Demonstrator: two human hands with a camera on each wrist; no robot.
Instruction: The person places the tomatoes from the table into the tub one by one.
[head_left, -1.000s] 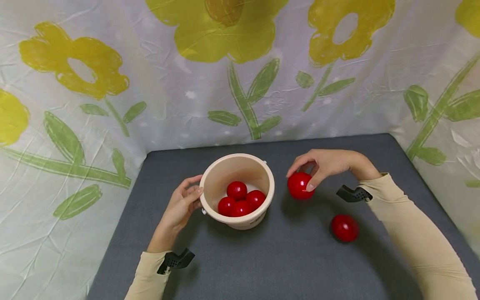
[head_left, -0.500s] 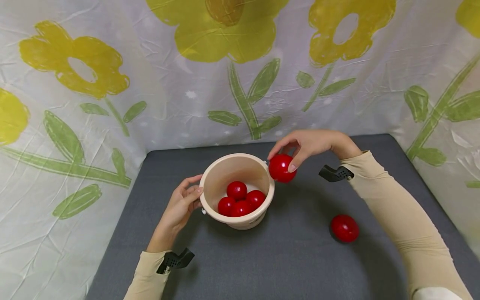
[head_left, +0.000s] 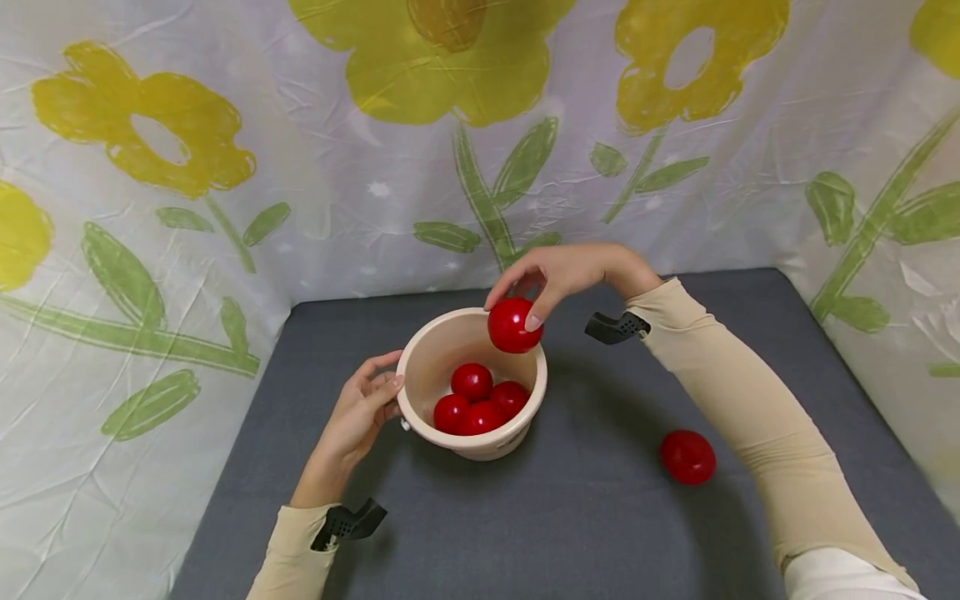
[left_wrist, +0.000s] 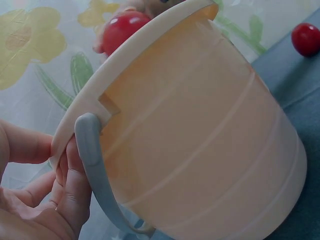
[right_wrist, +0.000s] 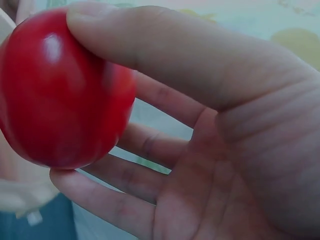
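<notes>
A cream plastic bucket (head_left: 480,446) stands on the table, its mouth tipped toward the head camera. My left hand (head_left: 363,407) pinches its rim on the left side, thumb and fingers on either side of the edge in the left wrist view. Several glossy red balls (head_left: 472,382) lie at the bottom of the bucket. My right hand (head_left: 566,275) holds another red ball (right_wrist: 65,95) between thumb and fingertips. In the head view this ball overlaps the bucket's back right rim, above the opening. One more red ball (head_left: 687,457), slightly oval, lies on the table at the right.
A dark grey cloth covers the table (head_left: 585,517). Behind and beside it hangs a white curtain (head_left: 337,167) with yellow flowers. The bucket's pale grey handle (left_wrist: 95,160) hangs down its side near my left fingers.
My right hand has carried its red ball leftward and up, from beside the bucket to over its back right rim. The left hand and the bucket stay in place.
</notes>
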